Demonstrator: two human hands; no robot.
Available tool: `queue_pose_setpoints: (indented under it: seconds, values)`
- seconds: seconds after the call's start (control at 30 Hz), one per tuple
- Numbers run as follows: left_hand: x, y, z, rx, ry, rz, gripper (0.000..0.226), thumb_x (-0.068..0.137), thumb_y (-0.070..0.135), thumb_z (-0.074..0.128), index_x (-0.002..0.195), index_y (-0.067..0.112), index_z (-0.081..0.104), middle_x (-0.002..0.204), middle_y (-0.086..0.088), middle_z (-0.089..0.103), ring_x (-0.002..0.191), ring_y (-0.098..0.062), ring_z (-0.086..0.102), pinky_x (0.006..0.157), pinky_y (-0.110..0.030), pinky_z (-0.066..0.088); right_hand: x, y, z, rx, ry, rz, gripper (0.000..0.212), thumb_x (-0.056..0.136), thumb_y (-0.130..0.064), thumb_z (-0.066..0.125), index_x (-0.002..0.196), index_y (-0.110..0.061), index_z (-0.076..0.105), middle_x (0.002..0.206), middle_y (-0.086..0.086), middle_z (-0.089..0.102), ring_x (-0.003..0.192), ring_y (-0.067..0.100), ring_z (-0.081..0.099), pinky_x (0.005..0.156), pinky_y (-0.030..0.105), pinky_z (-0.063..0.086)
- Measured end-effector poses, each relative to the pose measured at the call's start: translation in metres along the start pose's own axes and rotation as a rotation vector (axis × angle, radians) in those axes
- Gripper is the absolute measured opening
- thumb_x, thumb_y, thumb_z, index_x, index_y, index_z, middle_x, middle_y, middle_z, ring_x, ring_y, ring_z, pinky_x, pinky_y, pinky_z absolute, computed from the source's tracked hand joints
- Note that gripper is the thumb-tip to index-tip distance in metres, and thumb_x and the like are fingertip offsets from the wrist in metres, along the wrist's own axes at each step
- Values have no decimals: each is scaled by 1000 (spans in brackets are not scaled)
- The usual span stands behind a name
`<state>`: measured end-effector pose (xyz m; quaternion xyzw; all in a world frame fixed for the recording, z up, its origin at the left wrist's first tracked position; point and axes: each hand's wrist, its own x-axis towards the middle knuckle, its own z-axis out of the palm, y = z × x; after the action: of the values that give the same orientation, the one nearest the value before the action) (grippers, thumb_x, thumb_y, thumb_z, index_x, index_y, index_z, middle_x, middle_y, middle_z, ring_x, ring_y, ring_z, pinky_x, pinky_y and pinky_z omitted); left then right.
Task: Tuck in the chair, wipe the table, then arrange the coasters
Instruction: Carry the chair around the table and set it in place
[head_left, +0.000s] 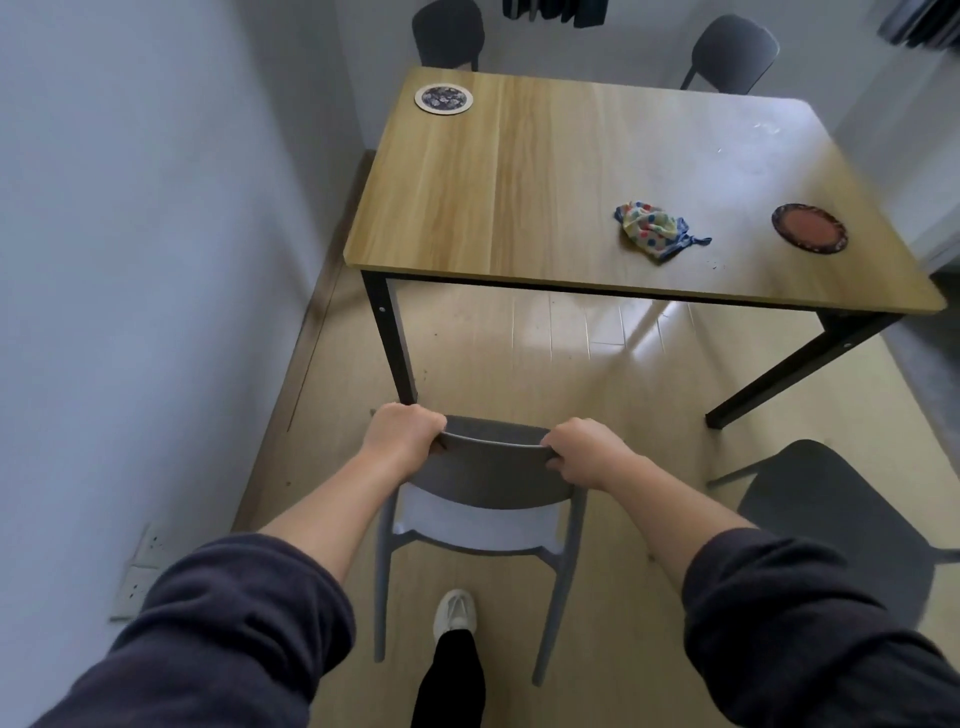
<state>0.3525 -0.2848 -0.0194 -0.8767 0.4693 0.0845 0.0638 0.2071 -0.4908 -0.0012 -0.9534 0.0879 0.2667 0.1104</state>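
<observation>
Both my hands, left hand (402, 434) and right hand (584, 452), grip the grey chair (488, 483) at lower centre, not tucked; cloth (652, 231) and coasters untouched.

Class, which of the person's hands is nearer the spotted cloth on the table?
Right. The right hand grips the chair back nearly in line with the cloth; the left hand grips it farther left.
</observation>
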Motion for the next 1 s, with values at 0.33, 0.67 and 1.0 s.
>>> queue_pose_setpoints:
  seconds: [0.33, 0.67, 1.0]
  values:
    - [59, -23, -24, 57, -128, 91, 11, 89, 15, 59, 91, 23, 66, 84, 0, 66, 81, -21, 64, 72, -35, 53, 42, 23, -36, 17, -30, 13, 16, 96, -15, 54, 103, -17, 69, 87, -2, 58, 80, 18, 54, 69, 29, 41]
    - [55, -21, -7, 152, -102, 33, 12, 90, 10, 54, 90, 19, 62, 84, 1, 67, 76, -19, 64, 61, -27, 41, 57, 20, -16, -49, 31, 43, 33, 93, -4, 51, 118, -20, 67, 106, 5, 69, 92, 27, 64, 76, 35, 52]
    - [-9, -8, 22, -44, -196, 30, 7, 87, 25, 55, 90, 29, 59, 94, 10, 65, 92, -13, 59, 91, -31, 37, 20, -7, 40, -123, -50, -73, 27, 87, 2, 49, 104, -16, 60, 100, 6, 67, 85, 28, 62, 66, 34, 43]
